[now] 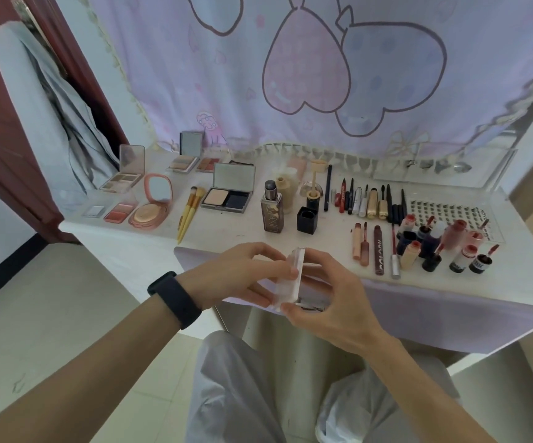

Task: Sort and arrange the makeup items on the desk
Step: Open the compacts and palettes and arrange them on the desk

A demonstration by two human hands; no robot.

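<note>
Below the brown foundation bottle point(271, 210) in the head view, a clear plastic case point(287, 279) is held upright over the desk point(124, 247) front edge. The left hand point(243, 273) pinches its upper part. The right hand point(332, 302) curls round its lower end. The contents are blurred, possibly lashes. Left of the bottle lies an open powder palette point(228, 195), and lip tint bottles point(458, 233) stand to its right.

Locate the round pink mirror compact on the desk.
In the head view, the round pink compact sits open on the left of the desk, between a coral blush pan and the yellow-handled brushes.
</note>
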